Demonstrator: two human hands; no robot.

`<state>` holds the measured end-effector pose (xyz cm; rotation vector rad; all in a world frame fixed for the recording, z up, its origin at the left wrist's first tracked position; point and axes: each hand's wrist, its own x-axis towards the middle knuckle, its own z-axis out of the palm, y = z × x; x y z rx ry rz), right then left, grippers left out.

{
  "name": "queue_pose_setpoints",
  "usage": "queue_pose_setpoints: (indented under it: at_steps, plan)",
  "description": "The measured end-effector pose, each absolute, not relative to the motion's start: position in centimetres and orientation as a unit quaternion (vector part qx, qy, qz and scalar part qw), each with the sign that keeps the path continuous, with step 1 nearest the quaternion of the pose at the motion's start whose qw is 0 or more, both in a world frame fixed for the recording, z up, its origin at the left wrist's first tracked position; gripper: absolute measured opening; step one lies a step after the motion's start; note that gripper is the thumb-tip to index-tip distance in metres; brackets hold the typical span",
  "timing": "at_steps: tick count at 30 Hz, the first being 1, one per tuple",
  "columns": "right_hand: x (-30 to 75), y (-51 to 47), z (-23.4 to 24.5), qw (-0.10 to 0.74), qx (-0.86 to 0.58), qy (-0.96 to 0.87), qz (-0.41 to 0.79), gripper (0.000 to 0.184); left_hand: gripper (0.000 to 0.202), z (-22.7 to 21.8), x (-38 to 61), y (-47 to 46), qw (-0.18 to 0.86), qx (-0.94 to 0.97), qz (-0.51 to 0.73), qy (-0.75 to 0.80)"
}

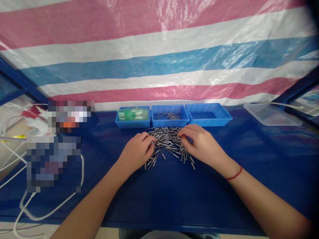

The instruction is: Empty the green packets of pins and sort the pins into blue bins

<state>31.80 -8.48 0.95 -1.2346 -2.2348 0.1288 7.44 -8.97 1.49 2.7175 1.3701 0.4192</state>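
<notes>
A loose heap of thin silver metal pins (166, 136), which look like blind rivets mixed with nails, lies on the dark blue table. At the heap's left edge is my left hand (138, 149), its fingers curled down and the thumb close to the index finger. My right hand (199, 141) reaches into the right side of the heap, with curled fingers and the thumb bent in towards them. Whatever lies between the fingertips of either hand is too small to make out. Several similar pins (173, 116) are in the middle blue box (170, 123), just behind the heap.
The left blue box (133, 124) holds green and clear small packets (132, 114). A third blue box (209, 122) stands to the right, near a translucent lid (271, 114). White cables (50, 215) and blurred items are at the left. A striped sheet (159, 66) hangs behind.
</notes>
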Motion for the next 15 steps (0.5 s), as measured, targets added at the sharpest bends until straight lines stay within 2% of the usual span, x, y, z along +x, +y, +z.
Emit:
queue_pose_setpoints:
  at_steps: [5, 12, 15]
  plan:
    - [32.0, -8.1, 0.6, 0.265, -0.459, -0.847, 0.036, 0.022, 0.023, 0.8, 7.2, -8.6, 0.027, 0.879, 0.14, 0.456]
    - [30.5, -8.5, -0.6, 0.195, -0.412, -0.89, 0.0, 0.049, 0.018, 0.5, 7.6, -8.8, 0.046, 0.898, 0.123, 0.421]
    - [30.1, -8.4, -1.0, 0.18, -0.406, -0.896, -0.003, 0.047, 0.016, 0.6, 7.8, -8.9, 0.058, 0.901, 0.125, 0.412]
